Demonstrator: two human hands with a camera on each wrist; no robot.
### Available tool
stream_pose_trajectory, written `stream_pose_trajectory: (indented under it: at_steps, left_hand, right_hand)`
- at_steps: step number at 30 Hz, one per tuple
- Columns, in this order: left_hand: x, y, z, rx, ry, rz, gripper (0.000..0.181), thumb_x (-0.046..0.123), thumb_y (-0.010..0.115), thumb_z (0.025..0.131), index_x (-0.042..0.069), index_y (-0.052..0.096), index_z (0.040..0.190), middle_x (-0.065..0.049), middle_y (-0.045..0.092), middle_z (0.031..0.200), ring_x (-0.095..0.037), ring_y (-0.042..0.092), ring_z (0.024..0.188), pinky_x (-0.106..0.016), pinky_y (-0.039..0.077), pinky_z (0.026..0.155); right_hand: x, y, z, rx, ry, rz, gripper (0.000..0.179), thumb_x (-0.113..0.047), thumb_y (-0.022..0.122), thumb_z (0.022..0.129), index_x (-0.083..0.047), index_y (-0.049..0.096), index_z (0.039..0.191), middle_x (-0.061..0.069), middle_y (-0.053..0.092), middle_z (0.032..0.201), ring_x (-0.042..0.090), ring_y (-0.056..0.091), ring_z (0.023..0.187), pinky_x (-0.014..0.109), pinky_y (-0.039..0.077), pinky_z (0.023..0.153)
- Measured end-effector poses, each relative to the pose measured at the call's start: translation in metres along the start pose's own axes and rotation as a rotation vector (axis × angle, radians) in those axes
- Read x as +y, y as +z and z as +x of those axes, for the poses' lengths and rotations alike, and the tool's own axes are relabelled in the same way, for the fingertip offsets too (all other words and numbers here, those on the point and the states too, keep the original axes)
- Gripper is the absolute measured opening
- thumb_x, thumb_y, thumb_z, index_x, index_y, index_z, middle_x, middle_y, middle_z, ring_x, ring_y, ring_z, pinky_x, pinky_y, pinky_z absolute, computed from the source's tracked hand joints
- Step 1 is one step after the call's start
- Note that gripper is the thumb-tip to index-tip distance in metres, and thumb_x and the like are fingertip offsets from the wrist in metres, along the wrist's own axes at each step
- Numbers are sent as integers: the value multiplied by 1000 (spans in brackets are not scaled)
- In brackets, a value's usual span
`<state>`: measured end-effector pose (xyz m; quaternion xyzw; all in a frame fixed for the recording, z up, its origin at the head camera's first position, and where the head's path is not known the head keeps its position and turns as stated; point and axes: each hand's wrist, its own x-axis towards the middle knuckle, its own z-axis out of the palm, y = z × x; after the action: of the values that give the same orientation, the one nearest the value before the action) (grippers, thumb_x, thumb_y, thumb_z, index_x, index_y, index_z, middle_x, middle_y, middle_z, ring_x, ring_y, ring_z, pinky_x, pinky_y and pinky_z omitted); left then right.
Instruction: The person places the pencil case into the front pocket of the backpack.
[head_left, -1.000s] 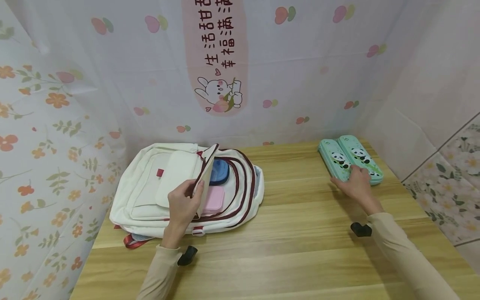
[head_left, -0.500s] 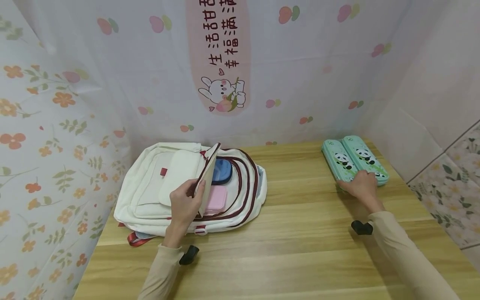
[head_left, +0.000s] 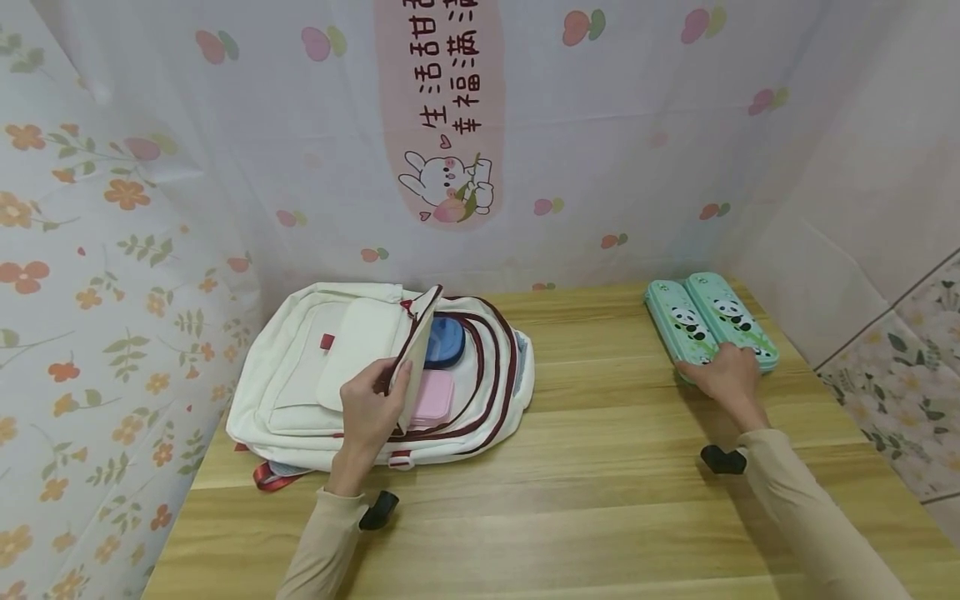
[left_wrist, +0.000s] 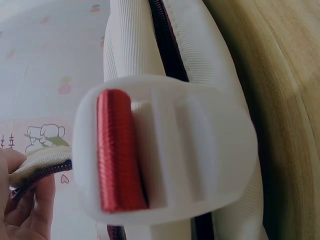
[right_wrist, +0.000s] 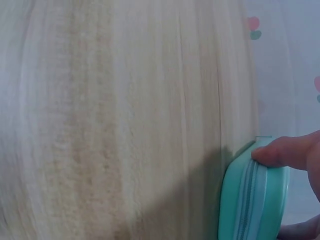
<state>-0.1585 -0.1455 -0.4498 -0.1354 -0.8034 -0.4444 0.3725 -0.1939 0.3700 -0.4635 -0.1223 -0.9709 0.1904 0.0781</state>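
A white backpack [head_left: 288, 379] with dark red zippers lies on the left of the table, its front compartment unzipped. My left hand [head_left: 372, 408] pinches the edge of its flap [head_left: 411, 387] and keeps it lifted. Inside show a dark blue round-cornered case [head_left: 444, 340] and a pink square case [head_left: 433, 394]. At the back right, two mint-green panda pencil cases [head_left: 678, 315] lie side by side. My right hand [head_left: 726, 379] grips the near end of the left one. In the right wrist view my thumb presses by the zipper of that pencil case [right_wrist: 250, 200], fingers on its other side.
The wooden table [head_left: 585, 483] runs between backpack and pencil cases. A white printed curtain [head_left: 600, 150] hangs behind it. In the left wrist view a white strap buckle [left_wrist: 220, 145] with red webbing fills the foreground. A red strap loop [head_left: 272, 478] lies at the backpack's lower left.
My right hand has settled lower around the near end of the left pencil case. My left hand still holds the flap up. The head view has shifted slightly.
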Motion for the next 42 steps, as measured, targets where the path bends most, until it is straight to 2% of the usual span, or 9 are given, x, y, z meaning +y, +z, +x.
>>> stream_pose_trajectory:
  at_steps: [10, 14, 18, 26, 35, 42]
  left_hand:
    - [1, 0, 0, -1, 6, 8, 9, 4, 76, 87, -4, 75, 89, -13, 70, 69, -10, 52, 55, -13, 39, 54]
    - [1, -1, 1, -2, 10, 6, 9, 4, 76, 87, -4, 75, 89, -13, 69, 68, -11, 52, 55, -13, 39, 54]
    - [0, -2, 0, 10, 20, 11, 8, 3, 77, 86, -5, 75, 88, -12, 70, 68, -11, 53, 55, -14, 39, 54]
    - [0, -4, -2, 4, -5, 24, 8, 3, 77, 87, -5, 75, 90, -13, 70, 70, -10, 52, 55, -13, 40, 54]
    - [0, -4, -3, 3, -10, 18, 8, 3, 76, 88, -4, 74, 91, -13, 72, 72, -10, 56, 56, -13, 42, 54]
    - [1, -2, -2, 4, -7, 15, 8, 3, 76, 88, -4, 75, 92, -13, 71, 71, -11, 55, 56, -13, 41, 54]
  right_hand:
    - [1, 7, -4, 72, 43, 77, 69, -32, 79, 80, 25, 55, 111, 44, 55, 105, 55, 47, 104, 62, 40, 84]
    - [1, 7, -7, 117, 34, 108, 74, -29, 79, 79, 26, 52, 120, 45, 55, 112, 55, 47, 108, 62, 40, 88]
    - [-3, 2, -10, 122, 16, 109, 77, -32, 80, 78, 25, 52, 123, 46, 55, 115, 56, 48, 109, 63, 41, 88]
    - [-24, -7, -19, 79, -56, 105, 81, -34, 82, 78, 23, 52, 126, 46, 55, 116, 56, 51, 107, 64, 44, 86]
    - [-51, -12, -33, 88, -150, 124, 76, -28, 86, 73, 20, 56, 123, 42, 57, 113, 54, 53, 105, 62, 44, 84]
    - [-75, -18, -44, 45, -185, 134, 79, -28, 86, 74, 19, 54, 129, 40, 55, 121, 52, 51, 109, 62, 43, 89]
